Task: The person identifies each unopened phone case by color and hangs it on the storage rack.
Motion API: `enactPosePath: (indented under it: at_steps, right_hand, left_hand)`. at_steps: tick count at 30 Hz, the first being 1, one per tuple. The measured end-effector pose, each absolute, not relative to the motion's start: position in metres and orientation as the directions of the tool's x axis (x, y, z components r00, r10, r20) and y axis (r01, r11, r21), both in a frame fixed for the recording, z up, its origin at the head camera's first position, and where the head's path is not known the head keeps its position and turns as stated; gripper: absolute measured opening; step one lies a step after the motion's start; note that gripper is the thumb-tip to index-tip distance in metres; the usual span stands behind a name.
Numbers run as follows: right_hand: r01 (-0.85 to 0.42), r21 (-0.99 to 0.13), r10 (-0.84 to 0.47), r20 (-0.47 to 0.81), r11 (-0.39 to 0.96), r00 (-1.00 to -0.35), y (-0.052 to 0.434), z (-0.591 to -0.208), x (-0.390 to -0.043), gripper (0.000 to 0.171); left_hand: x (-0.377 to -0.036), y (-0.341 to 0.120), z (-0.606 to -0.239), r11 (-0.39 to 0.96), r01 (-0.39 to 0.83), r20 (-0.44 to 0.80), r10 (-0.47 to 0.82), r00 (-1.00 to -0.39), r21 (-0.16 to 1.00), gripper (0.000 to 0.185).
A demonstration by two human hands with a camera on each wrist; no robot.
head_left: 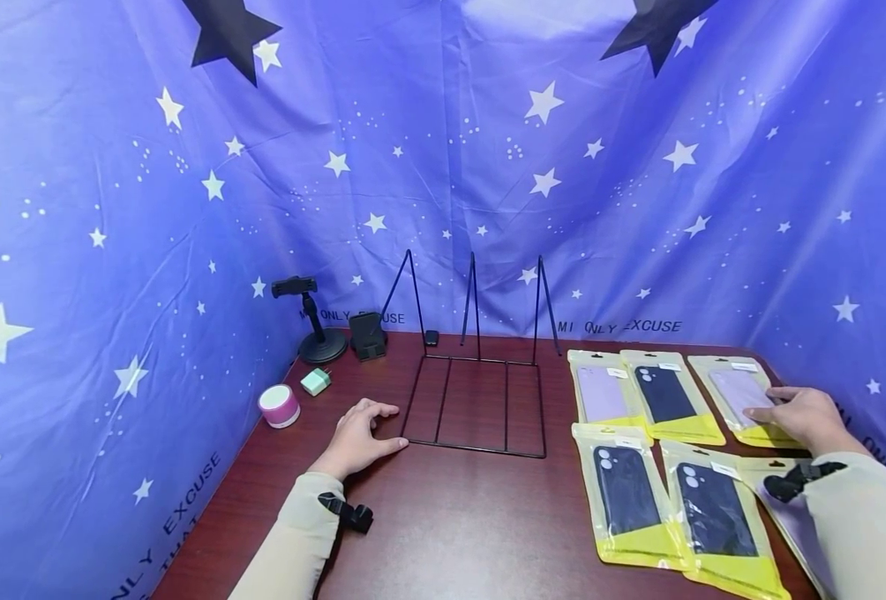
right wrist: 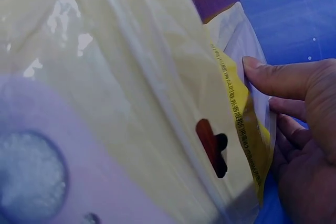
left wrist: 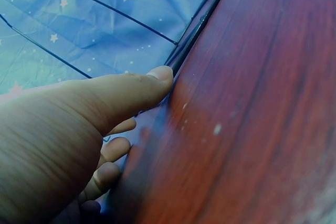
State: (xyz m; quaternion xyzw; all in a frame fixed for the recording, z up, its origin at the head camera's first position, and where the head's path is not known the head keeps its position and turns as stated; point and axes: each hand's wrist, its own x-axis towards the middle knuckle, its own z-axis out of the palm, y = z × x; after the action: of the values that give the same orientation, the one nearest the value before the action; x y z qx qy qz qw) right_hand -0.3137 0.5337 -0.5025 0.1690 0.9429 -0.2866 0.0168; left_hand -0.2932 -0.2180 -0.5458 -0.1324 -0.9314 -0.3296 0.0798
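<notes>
A black wire rack with three tall, narrow peaked loops along its back [head_left: 476,449] rests on a dark red wood-grain table [head_left: 443,517]. At the rack's front left corner is the left hand [head_left: 358,439], its thumb touching the wire and its other fingers spread loosely to the left of the frame, gripping nothing. Well to the rack's right, the right hand [head_left: 806,414] pinches, between thumb and fingers, the right edge of a clear and yellow plastic pouch with a lilac phone case [head_left: 738,396]. Also right of the rack are a second lilac-case pouch [head_left: 603,392], three pouches with black phone cases [head_left: 666,394], and a lilac-case pouch partly hidden by the right sleeve [head_left: 798,518]. Left of the rack are a black phone stand with a round base [head_left: 322,345], a small black folding stand [head_left: 368,336], a mint-green plug adapter [head_left: 316,382] and a pink cylinder with a white top [head_left: 280,408]. A blue-violet star-printed cloth [head_left: 443,175] hangs behind the rack.
</notes>
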Motion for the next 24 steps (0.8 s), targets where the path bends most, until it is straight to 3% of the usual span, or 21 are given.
enactPosePath:
  at_steps: [19, 24]
  right_hand:
    - [0.206, -0.566, 0.261, 0.018, 0.798, -0.965, 0.5347, -0.4999, -0.3109, 0.096]
    - [0.179, -0.605, 0.274, 0.067, 0.776, -0.959, 0.5326, -0.4959, -0.3107, 0.082]
  left_hand:
    - [-0.2921, -0.2173, -0.5457, 0.749, 0.291, 0.227, 0.190, -0.955, 0.595, 0.066]
    - [-0.2928, -0.2175, -0.5466, 0.750, 0.290, 0.226, 0.190, -0.955, 0.594, 0.066]
